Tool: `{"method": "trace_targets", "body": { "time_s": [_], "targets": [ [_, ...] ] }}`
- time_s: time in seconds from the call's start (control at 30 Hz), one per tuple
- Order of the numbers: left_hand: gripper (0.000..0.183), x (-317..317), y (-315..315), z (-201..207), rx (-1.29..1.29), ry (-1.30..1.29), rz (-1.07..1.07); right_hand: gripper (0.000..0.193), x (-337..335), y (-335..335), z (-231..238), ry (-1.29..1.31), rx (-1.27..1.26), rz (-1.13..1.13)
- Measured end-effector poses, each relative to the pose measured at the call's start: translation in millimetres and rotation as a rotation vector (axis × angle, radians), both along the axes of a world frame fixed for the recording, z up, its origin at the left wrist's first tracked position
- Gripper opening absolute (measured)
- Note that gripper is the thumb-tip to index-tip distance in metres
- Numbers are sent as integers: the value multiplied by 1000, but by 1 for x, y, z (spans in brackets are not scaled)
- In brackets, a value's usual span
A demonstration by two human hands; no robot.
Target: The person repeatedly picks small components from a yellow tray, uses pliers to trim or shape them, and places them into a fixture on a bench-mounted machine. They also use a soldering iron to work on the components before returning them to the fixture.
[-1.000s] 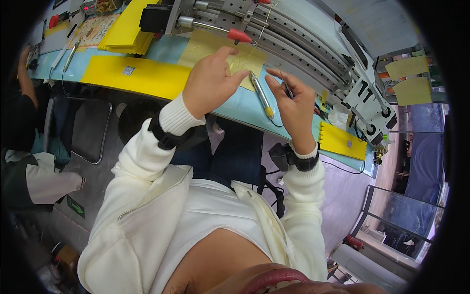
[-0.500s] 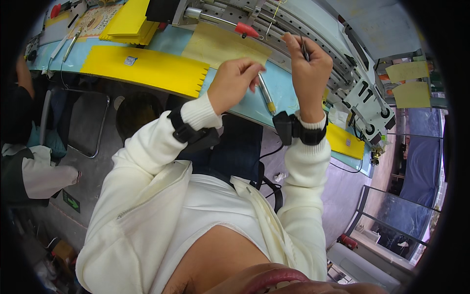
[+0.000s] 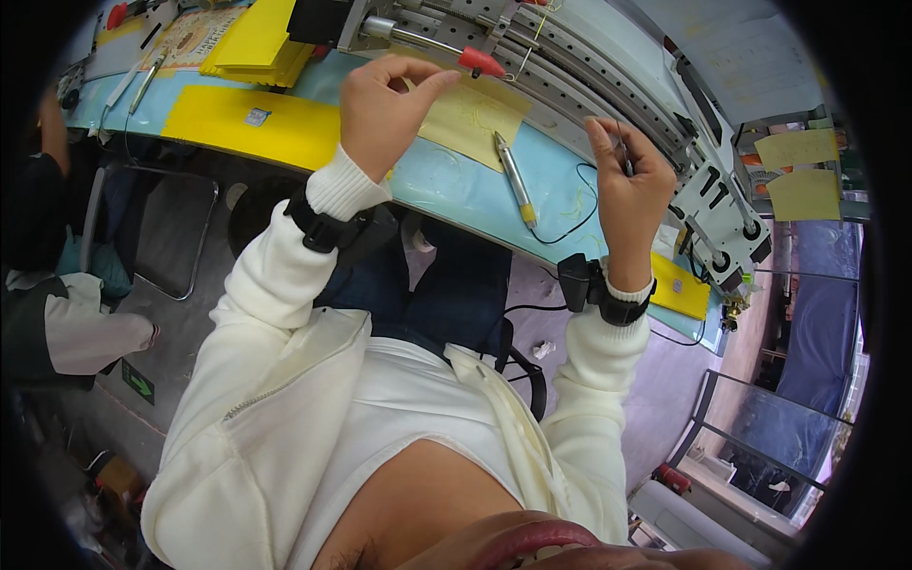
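Observation:
My left hand is raised over the bench at the machine's near side. Its thumb and fingertips meet in a pinch, and whatever is between them is too small to make out. Farther right, my right hand is closed round a slim dark metal tool, mostly hidden by the fingers. Between the hands a silver pen-shaped tool with a yellow end and a thin black cord lies on the blue bench cover. Beyond it a red cone-shaped part with a wire hook sits on the machine.
The metal rail machine runs along the bench's far side. Yellow sheets lie flat and stacked at left. A tan sheet with loose yellow thread lies beneath the machine. At far left, another person's arm shows.
My left hand has moved left and up, away from the pen-shaped tool. My right hand has shifted right and nearer, still holding the slim tool. The black cord now shows between them.

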State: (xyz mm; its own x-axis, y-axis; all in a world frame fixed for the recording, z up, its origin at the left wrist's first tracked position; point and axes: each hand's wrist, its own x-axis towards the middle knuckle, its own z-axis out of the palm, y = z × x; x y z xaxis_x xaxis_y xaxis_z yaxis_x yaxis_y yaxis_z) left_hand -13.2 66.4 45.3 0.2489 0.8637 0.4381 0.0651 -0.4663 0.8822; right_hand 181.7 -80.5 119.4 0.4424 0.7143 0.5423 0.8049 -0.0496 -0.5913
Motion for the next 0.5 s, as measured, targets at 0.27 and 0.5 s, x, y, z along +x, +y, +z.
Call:
{"method": "trace_targets", "body": {
  "time_s": [0.27, 0.5],
  "targets": [
    [17, 43, 5, 27, 442, 39, 91, 11, -27, -36, 9, 124, 69, 97],
    [35, -41, -2, 32, 79, -240, -150, 11, -26, -81, -8, 253, 48, 62]
  ]
}}
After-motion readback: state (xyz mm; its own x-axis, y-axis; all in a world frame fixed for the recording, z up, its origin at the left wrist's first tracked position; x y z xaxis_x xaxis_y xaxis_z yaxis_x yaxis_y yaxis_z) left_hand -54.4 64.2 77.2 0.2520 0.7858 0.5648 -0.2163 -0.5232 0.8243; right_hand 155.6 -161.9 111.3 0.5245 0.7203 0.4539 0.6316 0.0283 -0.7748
